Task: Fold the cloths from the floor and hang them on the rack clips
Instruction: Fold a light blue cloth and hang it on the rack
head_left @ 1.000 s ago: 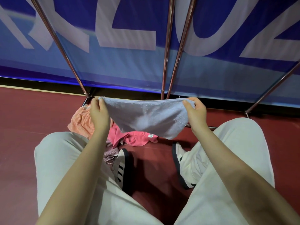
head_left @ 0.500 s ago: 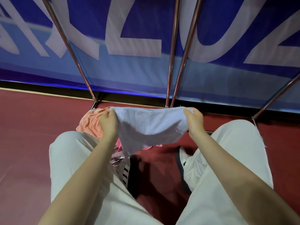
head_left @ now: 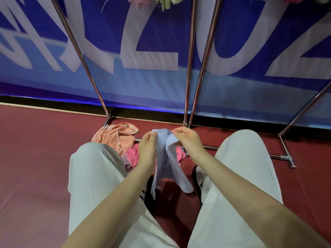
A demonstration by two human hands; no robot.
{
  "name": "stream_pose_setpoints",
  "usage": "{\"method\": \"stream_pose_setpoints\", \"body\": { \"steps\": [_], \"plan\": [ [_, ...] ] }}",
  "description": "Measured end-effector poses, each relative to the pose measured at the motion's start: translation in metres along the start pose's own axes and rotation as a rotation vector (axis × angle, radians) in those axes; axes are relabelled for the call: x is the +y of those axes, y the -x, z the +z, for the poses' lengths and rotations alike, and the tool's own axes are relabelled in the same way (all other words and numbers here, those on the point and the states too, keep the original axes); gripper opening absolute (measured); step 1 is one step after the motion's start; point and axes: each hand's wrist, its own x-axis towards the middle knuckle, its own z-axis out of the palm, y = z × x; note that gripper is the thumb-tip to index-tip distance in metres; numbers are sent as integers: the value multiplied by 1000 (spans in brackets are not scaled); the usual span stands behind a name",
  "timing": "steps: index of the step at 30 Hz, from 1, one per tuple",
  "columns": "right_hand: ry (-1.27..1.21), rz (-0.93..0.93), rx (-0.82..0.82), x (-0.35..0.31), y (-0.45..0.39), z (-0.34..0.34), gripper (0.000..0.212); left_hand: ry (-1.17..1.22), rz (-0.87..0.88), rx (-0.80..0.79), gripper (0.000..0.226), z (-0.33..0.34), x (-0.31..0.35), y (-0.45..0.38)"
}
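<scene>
Above the floor, both hands (head_left: 168,145) pinch the blue cloth (head_left: 170,169) mid-fold; orange cloth (head_left: 114,138) and pink cloth (head_left: 131,155) remain unhung.

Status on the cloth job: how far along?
Done: some cloths already hang at the rack's top edge. In hand: left hand and right hand pinch the light blue cloth together, mid-fold. Left: orange cloth and pink cloth lie on the floor.
</scene>
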Motion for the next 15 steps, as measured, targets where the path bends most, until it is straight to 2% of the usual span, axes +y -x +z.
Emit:
{"method": "stream_pose_setpoints", "body": {
  "steps": [3,5,9,13,15],
  "plan": [
    [-241,70,-72,-6,1,7,26,51,-41,36,23,4,4,2],
    [-222,39,-101,-7,-1,9,25,102,-60,45,24,4,8,1],
    [7,-98,-95,-4,-5,8,16,142,-66,36,21,5,14,-1],
    [403,-368,73,0,-14,4,11,131,-23,27,22,8,12,-2],
    [493,-491,133,0,-16,3,7,112,2,55,18,10,12,-3]
  ]
}}
